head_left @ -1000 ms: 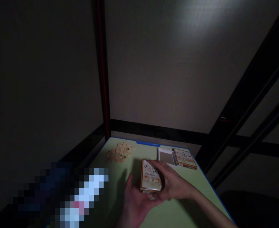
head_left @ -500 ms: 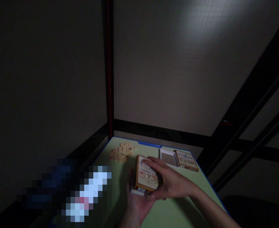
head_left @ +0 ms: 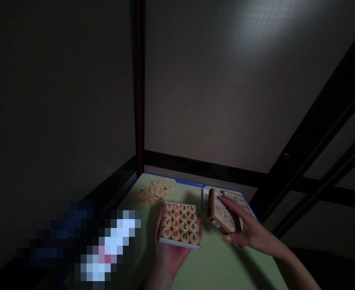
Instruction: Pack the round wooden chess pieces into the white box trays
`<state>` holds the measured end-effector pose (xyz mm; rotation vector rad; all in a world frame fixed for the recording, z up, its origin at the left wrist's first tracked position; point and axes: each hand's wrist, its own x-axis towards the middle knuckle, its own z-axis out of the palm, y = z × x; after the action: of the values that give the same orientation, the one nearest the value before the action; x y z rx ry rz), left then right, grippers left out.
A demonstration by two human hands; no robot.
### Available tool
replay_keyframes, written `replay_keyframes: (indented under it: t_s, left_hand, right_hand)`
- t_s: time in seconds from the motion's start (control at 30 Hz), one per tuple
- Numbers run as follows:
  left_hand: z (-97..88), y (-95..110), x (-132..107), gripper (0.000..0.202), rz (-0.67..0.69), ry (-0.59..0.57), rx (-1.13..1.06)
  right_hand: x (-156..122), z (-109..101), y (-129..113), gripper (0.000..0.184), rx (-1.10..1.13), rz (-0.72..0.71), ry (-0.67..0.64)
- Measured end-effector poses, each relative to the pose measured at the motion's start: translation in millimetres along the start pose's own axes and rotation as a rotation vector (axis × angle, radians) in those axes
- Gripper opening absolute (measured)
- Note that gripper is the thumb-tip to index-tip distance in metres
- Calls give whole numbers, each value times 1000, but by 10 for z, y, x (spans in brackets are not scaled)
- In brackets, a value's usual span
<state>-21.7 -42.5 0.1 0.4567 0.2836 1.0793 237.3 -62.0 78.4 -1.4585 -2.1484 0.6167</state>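
In the head view, the filled tray (head_left: 180,244) sits in the left hand (head_left: 172,257), which cups it from below, thumb along its left wall and fingertips showing at its right one. It is held above the green counter (head_left: 216,262). The right hand (head_left: 251,233) grasps the printed lid (head_left: 222,213) across its face, tilted and apart from the tray, to its right.

The tray looks like thin card: light and fairly stiff in itself, but probably weighted by its four rows of round discs (head_left: 176,224). These look hard and smooth, lying loose under low walls, so a tip would likely spill them; support under the base with fingers on both side walls seems the safest hold. The lid is probably light and somewhat slick; its stiff edges would take a grip better than the broad faces, which could dent under a squeeze.

Beyond the filled tray and to its left is a heap of loose discs (head_left: 153,193), their markings mostly too small to read. Beyond it to the right, the lid covers most of a white tray (head_left: 205,198), and the right hand and lid partly hide a second printed box (head_left: 236,198). The lid's inside and the left palm are out of sight. A pixelated patch (head_left: 114,241) left of the filled tray cannot be made out.
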Motion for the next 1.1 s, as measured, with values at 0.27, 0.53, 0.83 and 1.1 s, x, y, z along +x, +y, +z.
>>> replay_keyframes:
  t_s: [0.27, 0.53, 0.83, 1.1]
  left_hand:
    - [-189, 259, 45, 65, 23, -43, -97]
    - [-356, 493, 153, 67, 102, -99, -107]
    - [-460, 725, 224, 55, 280, 138, -50]
    - [-219, 951, 504, 50, 416, 101, -80]
  right_hand:
    - [-562, 322, 723, 111, -239, 278, -166]
    - [-382, 173, 596, 108, -183, 271, -192]
    - [1226, 1047, -1191, 72, 75, -51, 132]
    - [1972, 1490, -1375, 70, 56, 16, -28]
